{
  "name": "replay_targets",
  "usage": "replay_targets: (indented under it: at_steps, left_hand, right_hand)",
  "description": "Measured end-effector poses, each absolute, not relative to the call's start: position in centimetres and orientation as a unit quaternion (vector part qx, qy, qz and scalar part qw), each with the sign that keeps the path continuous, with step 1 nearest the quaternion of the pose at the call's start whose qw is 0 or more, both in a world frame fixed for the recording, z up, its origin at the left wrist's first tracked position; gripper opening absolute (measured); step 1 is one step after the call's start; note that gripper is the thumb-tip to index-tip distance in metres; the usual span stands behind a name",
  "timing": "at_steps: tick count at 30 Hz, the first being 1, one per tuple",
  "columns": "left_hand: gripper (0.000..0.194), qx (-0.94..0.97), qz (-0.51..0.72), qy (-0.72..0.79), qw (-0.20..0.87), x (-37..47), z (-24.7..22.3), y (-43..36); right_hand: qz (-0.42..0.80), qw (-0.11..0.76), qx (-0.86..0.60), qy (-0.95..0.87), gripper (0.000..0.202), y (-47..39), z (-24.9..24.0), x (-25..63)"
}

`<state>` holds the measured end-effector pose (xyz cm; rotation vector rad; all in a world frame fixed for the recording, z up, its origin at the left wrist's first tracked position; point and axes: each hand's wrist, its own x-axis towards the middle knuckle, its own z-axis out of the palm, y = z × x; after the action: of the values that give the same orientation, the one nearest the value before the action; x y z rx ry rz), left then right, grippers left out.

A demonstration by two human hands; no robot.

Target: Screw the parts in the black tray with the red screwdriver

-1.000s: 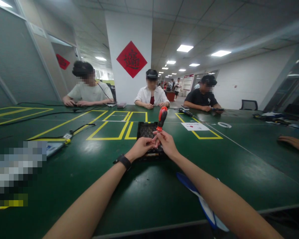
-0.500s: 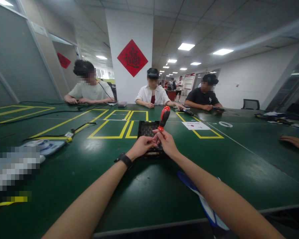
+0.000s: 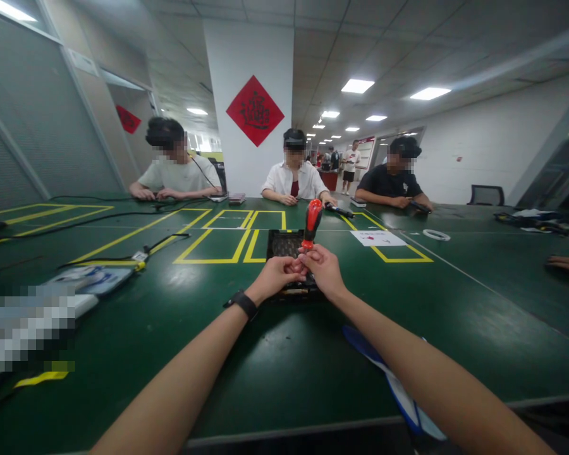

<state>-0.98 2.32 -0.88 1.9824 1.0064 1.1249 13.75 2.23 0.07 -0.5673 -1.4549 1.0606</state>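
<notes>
A screwdriver with a red and black handle (image 3: 312,221) stands nearly upright over an open black case (image 3: 284,242) on the green table. My right hand (image 3: 323,268) is closed around the screwdriver just below its handle. Beside it, my left hand (image 3: 281,277) has its fingers pinched together, touching the right fingertips; whatever they hold is too small to make out. Both hands are above the case and cover much of its inside. The screwdriver's tip is hidden behind the fingers.
Yellow tape (image 3: 208,260) marks the green table (image 3: 275,366). A printed sheet (image 3: 378,238) and a white ring (image 3: 436,235) lie to the right. Cables and a plastic bag (image 3: 111,281) are at left, a blue-white item (image 3: 396,385) near the front edge. Three people sit opposite.
The whole view has shifted slightly, moving the scene a little to the right. My fingers have drawn closer together below the screwdriver handle. The person opposite has moved a black tool leftward.
</notes>
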Motion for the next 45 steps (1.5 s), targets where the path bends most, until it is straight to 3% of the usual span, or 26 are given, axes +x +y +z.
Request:
replay_targets:
  at_steps: [27,34,45]
  left_hand:
    - [0.026,0.756,0.417,0.340,0.373,-1.08,-0.60,2.11]
    - [0.026,0.751,0.414,0.369,0.357,-0.69,-0.25,1.70]
    - [0.023,0.784,0.406,0.353,0.309,-0.95,-0.42,1.92]
  right_hand:
    - [0.450,0.586,-0.249,-0.626,0.034,2.67,0.08,14.35]
    - [0.436,0.611,-0.253,-0.610,0.031,2.57,-0.06,14.00]
    - [0.438,0.579,-0.246,-0.643,0.032,2.47,0.12,14.28]
